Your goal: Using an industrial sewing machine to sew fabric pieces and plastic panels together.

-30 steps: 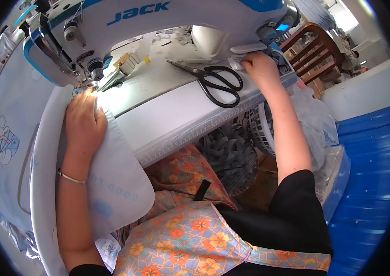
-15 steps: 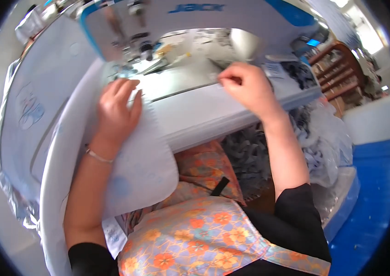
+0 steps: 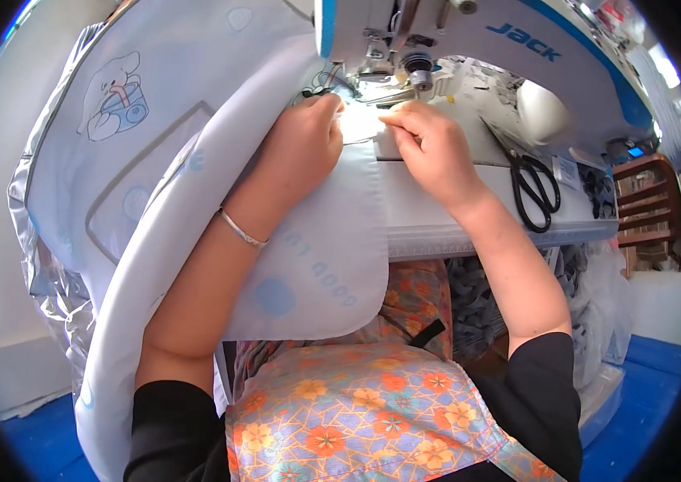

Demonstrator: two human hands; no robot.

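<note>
A pale blue padded fabric piece (image 3: pixel 316 241) with a cartoon print lies across the white sewing table and hangs over its front edge onto my lap. My left hand (image 3: pixel 304 145) presses flat on the fabric just left of the needle area. My right hand (image 3: pixel 429 149) pinches the fabric's edge and a thin thread-like strip beside the presser foot (image 3: pixel 381 88). The white and blue sewing machine (image 3: pixel 469 40) stands right above both hands. A thin bracelet (image 3: pixel 242 233) circles my left wrist.
Black scissors (image 3: pixel 533 189) lie on the white table (image 3: pixel 453 217) to the right of my right hand. Silver quilted material (image 3: pixel 43 265) hangs at the left. A bag of grey pieces (image 3: pixel 597 297) sits under the table at right, a wooden shelf (image 3: pixel 646 201) beyond it.
My right hand has come from the scissors at the right across to the needle area. My left hand slid the fabric up under the presser foot. The view has moved closer.
</note>
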